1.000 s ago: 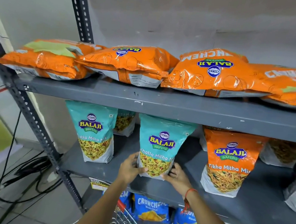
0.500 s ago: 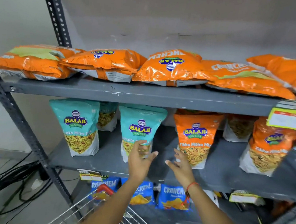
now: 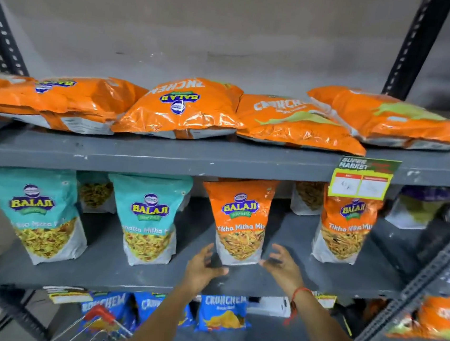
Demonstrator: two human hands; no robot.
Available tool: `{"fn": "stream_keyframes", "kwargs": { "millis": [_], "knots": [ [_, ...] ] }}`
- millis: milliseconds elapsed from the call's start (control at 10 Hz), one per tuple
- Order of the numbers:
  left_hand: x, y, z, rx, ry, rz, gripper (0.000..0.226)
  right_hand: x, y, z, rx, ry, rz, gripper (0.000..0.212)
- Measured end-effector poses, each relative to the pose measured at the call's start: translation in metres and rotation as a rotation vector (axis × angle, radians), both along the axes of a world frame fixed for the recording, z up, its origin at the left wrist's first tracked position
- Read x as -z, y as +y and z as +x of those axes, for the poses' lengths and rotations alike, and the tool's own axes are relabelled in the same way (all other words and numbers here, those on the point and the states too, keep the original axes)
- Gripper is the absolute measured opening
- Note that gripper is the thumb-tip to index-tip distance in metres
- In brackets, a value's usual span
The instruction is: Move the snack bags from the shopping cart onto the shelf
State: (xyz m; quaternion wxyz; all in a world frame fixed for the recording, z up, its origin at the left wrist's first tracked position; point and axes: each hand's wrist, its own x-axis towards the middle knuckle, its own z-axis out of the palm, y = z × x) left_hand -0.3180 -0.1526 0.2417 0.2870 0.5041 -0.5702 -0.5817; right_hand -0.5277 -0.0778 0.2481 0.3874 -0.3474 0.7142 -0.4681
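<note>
On the grey middle shelf (image 3: 153,276) stand two teal Balaji snack pouches (image 3: 35,212) (image 3: 149,220) and two orange Tikha Mitha pouches (image 3: 240,224) (image 3: 345,231). My left hand (image 3: 203,267) and my right hand (image 3: 281,263) hover open on either side of the base of the nearer orange pouch, fingers spread, holding nothing. I cannot tell if the fingertips touch it. The shopping cart's wire corner with a red handle (image 3: 100,315) shows at the bottom left; its contents are hidden.
Orange Crunchem bags (image 3: 180,108) lie flat along the upper shelf (image 3: 219,160), which carries a price tag (image 3: 360,180). Blue Crunchem bags (image 3: 222,310) stand on the shelf below. Black perforated uprights (image 3: 417,46) frame the rack. More pouches stand at the back of the middle shelf.
Both hands let go of the second teal pouch and moved right to the orange pouch. The view also panned right, and the cart corner came into sight.
</note>
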Motion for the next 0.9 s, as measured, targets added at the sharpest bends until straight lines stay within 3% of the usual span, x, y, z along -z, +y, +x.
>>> {"fn": "stream_keyframes", "kwargs": {
  "millis": [100,200,300,400,700,900],
  "knots": [
    [0.013,-0.013,-0.01,-0.059,-0.003,0.027,0.086,0.012,-0.024,-0.008,-0.118,-0.02,0.03,0.072],
    [0.023,-0.02,-0.021,-0.081,0.028,0.022,0.079,0.026,-0.04,-0.014,-0.223,0.026,0.026,0.063],
    [0.027,-0.02,-0.027,-0.065,0.038,-0.019,0.054,0.032,-0.043,-0.017,-0.238,0.071,-0.009,0.055],
    [0.028,-0.017,-0.029,-0.09,0.017,-0.058,0.046,0.036,-0.045,-0.022,-0.239,0.095,0.007,0.061],
    [0.016,-0.007,-0.043,-0.061,-0.026,-0.059,0.059,0.033,-0.029,-0.028,-0.169,0.122,0.016,0.067],
    [0.012,0.002,-0.035,-0.027,-0.046,-0.055,0.076,0.021,-0.013,-0.018,-0.124,0.131,-0.006,0.085]
  ]
}}
